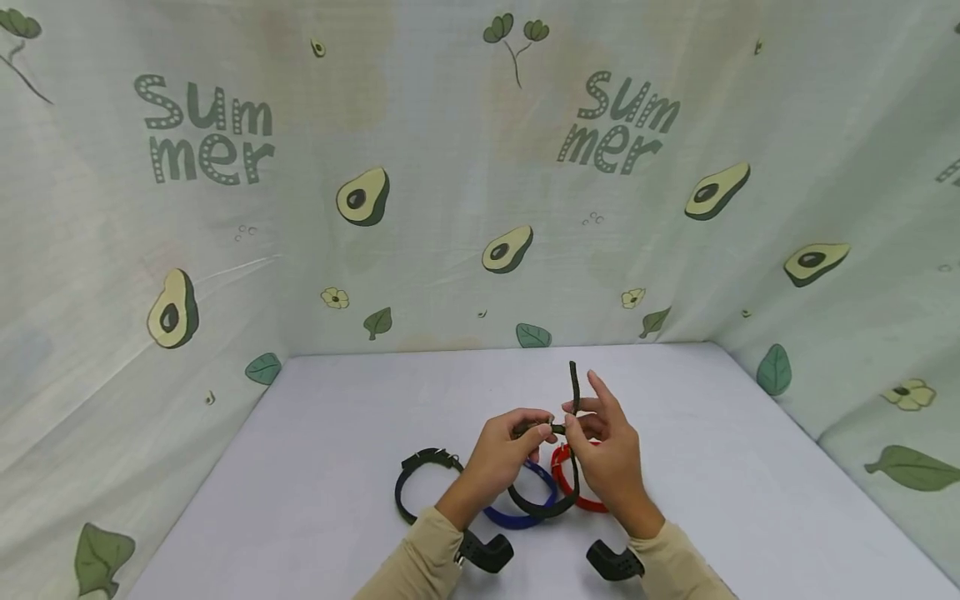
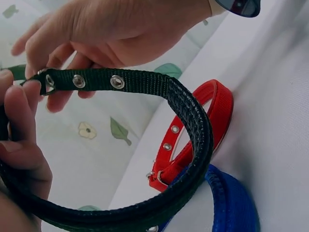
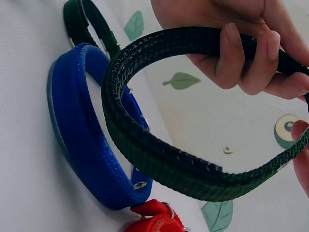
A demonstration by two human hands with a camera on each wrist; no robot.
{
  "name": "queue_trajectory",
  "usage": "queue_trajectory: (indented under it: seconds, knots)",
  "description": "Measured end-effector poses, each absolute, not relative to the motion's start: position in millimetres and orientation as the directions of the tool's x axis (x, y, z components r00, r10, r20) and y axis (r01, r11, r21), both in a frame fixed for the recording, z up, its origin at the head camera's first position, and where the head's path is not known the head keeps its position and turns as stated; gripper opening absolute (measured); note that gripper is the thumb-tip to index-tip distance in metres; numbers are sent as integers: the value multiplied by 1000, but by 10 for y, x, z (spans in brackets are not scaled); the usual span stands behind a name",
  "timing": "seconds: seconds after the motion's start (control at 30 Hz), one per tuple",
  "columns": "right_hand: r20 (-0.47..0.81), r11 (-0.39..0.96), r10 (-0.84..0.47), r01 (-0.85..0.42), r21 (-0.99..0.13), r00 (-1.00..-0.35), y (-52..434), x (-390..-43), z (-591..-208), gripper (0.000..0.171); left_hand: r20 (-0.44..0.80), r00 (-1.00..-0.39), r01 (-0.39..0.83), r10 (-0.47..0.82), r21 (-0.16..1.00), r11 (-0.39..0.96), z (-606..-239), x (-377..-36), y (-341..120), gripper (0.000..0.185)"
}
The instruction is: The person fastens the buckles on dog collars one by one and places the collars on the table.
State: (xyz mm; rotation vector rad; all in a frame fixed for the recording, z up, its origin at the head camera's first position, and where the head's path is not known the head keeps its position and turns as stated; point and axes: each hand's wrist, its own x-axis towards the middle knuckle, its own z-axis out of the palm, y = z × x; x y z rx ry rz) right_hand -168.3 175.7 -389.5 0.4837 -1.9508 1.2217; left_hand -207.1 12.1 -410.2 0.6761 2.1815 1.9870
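A: What do the hands hold?
B: Left hand (image 1: 501, 457) and right hand (image 1: 609, 454) pinch the dark green woven nylon collar (image 1: 542, 502), fingers curled on it, looped above the white surface (image 1: 337, 433).

A: Around it?
B: Blue nylon collar (image 1: 517, 515) beneath, red collar (image 1: 562, 479) just right, black collar (image 1: 414, 483) left.

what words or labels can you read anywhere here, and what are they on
"Summer", split as "Sum" over "mer": printed on the avocado-pattern cloth backdrop, left panel.
"Summer", same split, tilted: on the backdrop's middle panel.
The dark green collar, red collar and blue collar show no readable text.
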Motion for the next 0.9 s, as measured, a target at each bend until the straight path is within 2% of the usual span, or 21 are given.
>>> queue_trajectory:
  seconds: [0.13, 0.37, 0.57, 0.73, 0.9]
  knots:
    - [761, 444, 99, -656, -611, -641, 1789, -1679, -3899, 75, 218, -888, 256, 405, 966, 42, -4097, -2063, 111, 30]
    - [756, 410, 91, -667, -622, -649, 1800, -1678, -3884, 51, 254, -884, 278, 392, 960, 5, -4106, -2077, 93, 29]
    - [761, 368, 78, -691, -622, -644, 1780, -1668, -3873, 37, 269, -894, 281, 359, 959, -20, -4095, -2088, 67, 29]
    - [742, 385, 94, -663, -642, -664, 1769, -1663, -3855, 32, 273, -906, 276, 322, 960, -37, -4076, -2091, 76, 26]
    - [745, 381, 107, -665, -642, -658, 1781, -1671, -3926, 32, 307, -892, 311, 332, 949, -44, -4093, -2088, 94, 25]
